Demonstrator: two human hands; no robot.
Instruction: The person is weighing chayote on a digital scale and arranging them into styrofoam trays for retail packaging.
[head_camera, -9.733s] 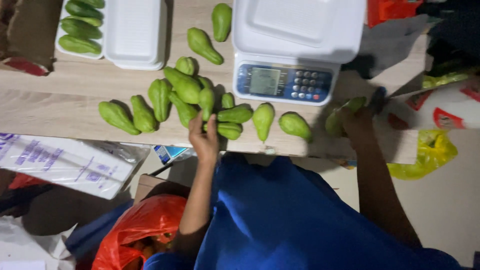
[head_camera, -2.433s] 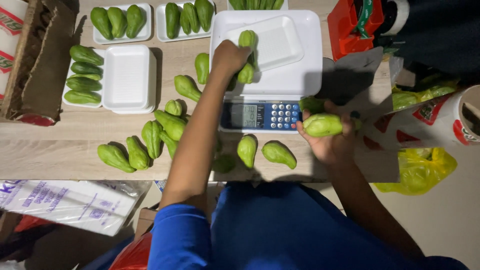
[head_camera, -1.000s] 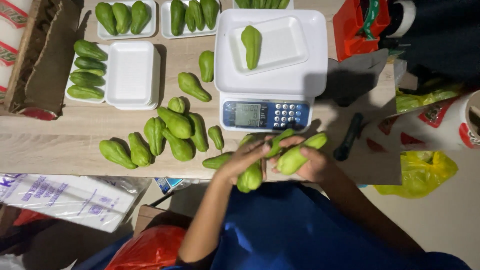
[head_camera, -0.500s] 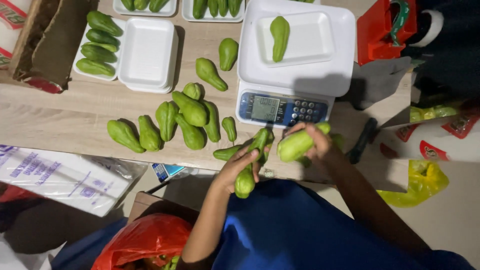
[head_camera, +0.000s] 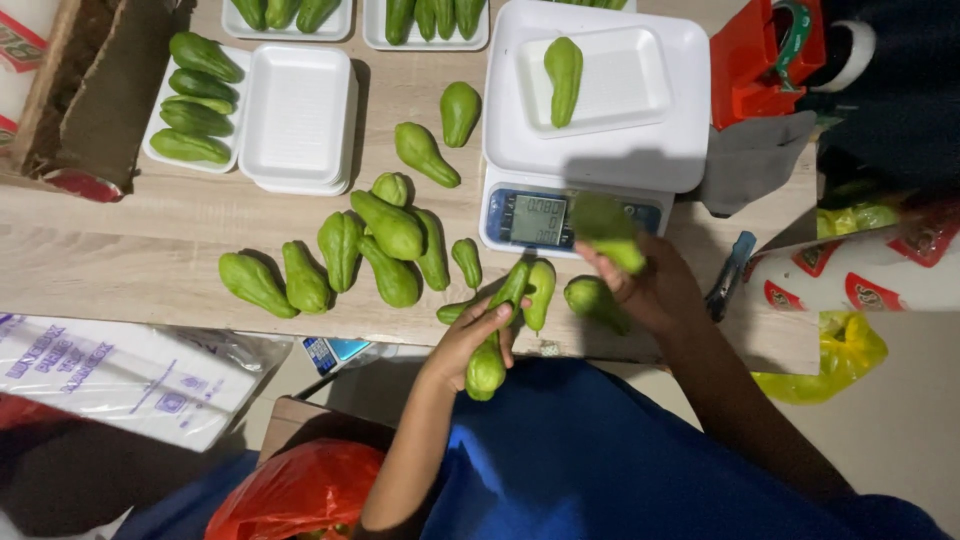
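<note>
The person's left hand is wrapped around a long green chayote at the near edge of the wooden table, just in front of the white digital scale; the fingers are closed over its upper part while its rounded end hangs past the table edge toward the blue shirt. The right hand sits right before the scale's display, its fingers clamped on a second chayote, blurred, which overlaps the panel's right half. Another chayote lies under that hand, close to the scale's front. On the scale's platform rests a white foam tray with a single chayote lying lengthwise in it. To the left of the scale a loose heap of chayotes spreads over the table, with two more lying apart nearer the scale's left side. Farther left of the scale stands a stack of empty foam trays, and beside it a filled tray of chayotes. To the right of the scale lie a grey cloth and a red tape dispenser.
</note>
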